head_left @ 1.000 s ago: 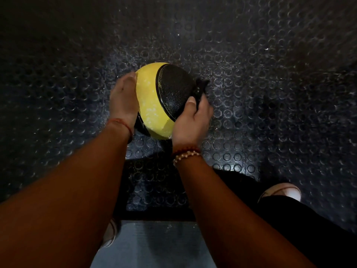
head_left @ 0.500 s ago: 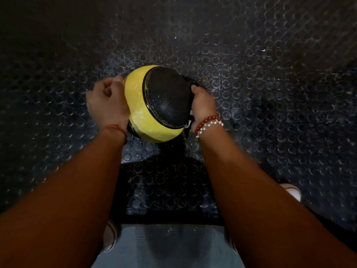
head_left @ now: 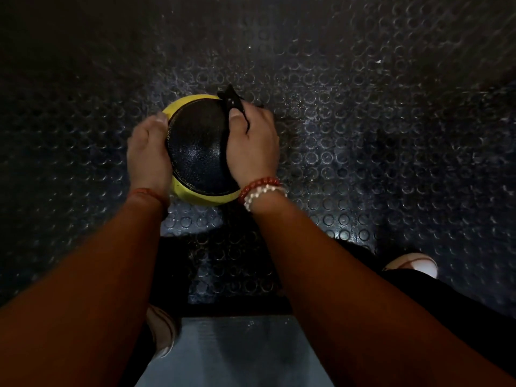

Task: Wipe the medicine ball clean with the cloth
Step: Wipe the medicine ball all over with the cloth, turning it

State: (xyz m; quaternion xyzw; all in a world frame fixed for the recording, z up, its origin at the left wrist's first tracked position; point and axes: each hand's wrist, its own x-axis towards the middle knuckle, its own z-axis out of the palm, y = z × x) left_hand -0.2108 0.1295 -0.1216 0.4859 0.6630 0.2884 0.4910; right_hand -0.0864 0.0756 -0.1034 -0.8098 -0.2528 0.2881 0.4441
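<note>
Above the studded floor (head_left: 363, 135) we hold the medicine ball (head_left: 195, 152) between us, our left hand (head_left: 149, 155) cupping its left side bare while our right hand (head_left: 252, 143), closed on the dark cloth (head_left: 233, 103), presses its right flank, nearer the unwiped far rim.

Dim light falls on a dark rubber floor (head_left: 363, 113) embossed with raised circles

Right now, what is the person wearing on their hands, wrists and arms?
Both forearms are bare, with no sleeves or gloves. The left hand has a thin red thread at its wrist. The right hand has a red bead bracelet beside a white bead bracelet.
</note>
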